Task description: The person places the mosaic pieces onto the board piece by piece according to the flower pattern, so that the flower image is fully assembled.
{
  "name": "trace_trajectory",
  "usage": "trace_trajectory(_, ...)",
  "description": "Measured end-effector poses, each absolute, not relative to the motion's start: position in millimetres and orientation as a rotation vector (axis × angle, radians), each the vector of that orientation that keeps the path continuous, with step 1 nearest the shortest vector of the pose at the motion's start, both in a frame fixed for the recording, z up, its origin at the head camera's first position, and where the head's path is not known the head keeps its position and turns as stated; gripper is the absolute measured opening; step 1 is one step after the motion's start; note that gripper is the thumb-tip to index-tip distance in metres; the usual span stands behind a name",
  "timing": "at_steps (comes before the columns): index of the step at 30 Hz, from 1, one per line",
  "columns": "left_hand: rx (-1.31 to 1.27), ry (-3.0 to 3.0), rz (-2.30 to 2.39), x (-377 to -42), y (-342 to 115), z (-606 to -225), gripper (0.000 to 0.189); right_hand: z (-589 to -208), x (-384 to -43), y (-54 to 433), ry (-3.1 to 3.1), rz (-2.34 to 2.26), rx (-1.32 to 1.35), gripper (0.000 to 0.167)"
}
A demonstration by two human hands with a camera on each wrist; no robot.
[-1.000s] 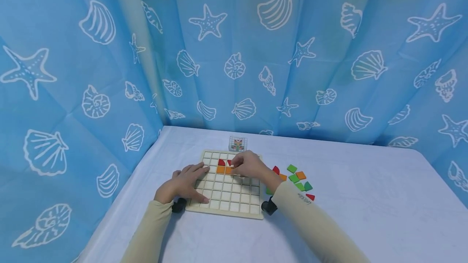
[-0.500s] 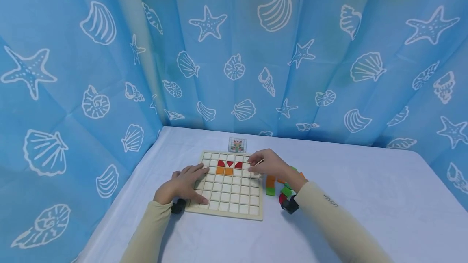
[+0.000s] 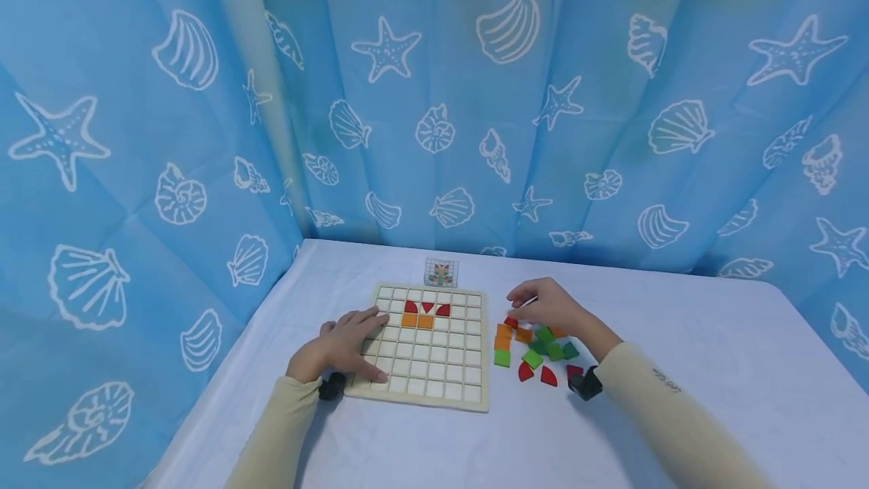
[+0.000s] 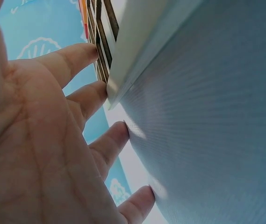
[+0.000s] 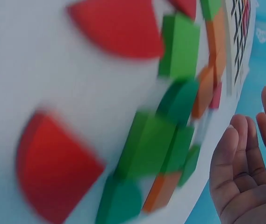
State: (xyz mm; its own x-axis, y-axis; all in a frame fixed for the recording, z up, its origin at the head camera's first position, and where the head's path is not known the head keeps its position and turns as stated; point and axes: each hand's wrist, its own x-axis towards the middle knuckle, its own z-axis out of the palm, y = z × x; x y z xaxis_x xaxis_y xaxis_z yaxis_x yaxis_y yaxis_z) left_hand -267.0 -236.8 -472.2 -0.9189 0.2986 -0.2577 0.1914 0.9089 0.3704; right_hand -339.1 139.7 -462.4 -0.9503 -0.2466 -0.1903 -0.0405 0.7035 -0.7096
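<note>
My left hand rests spread over the left edge of a square gridded board; in the left wrist view, two fingertips touch the board's rim. Near the board's top, a red triangle sits between two red curved pieces, with an orange square and a second one below. My right hand hovers over loose coloured pieces right of the board, fingers loosely bent and holding nothing. Among those pieces are green squares, orange squares and red quarter-circles.
A small card with a coloured grid picture stands behind the board. White cloth covers the table. A blue curtain with shell and starfish prints rises at the back and left.
The right hand has left the red pieces on the board and moved right, over the loose pieces. The red triangle and right red curved piece now show uncovered. The left hand has stayed put.
</note>
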Motion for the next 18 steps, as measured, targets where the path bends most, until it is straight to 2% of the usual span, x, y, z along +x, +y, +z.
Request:
trace_trajectory(10, 0.374, 2.761, 0.483, -267.2, -239.1, -476.0, 0.105, -467.1, -345.9, 181.5, 2.688, -1.073, -0.166, 0.041)
trace_trajectory(18, 0.364, 2.758, 0.47, -266.1, -237.8, -474.8, 0.104, -473.5, -345.9, 203.1, 2.69, -1.071, -0.118, 0.037)
